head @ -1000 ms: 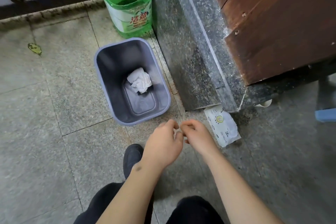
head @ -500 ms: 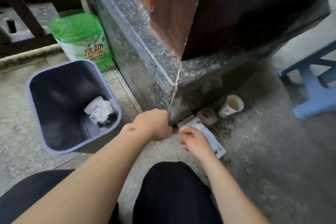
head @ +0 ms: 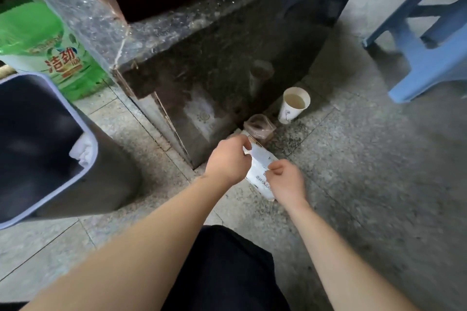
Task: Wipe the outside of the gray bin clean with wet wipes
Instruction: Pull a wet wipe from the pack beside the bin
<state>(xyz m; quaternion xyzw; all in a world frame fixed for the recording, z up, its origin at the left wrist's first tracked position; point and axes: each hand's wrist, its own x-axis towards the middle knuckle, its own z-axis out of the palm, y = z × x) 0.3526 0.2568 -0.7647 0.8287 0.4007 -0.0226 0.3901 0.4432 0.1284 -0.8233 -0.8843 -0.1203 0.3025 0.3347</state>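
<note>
Both hands are on the wet wipes pack lying on the floor: the left hand pinches its top flap, the right hand grips its near end. The gray bin stands well left, unwiped; I'd say wiping hasn't begun.

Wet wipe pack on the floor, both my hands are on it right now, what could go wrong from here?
1. The paper cup holding liquid stands just beyond the wet wipe pack; a tug with the left hand or right hand could tip it.
2. The small brown-filled container sits right against the pack's far end and may get knocked.
3. The floor looks gritty, so a pulled wipe that drags on it could pick up dirt before reaching the gray bin.
</note>
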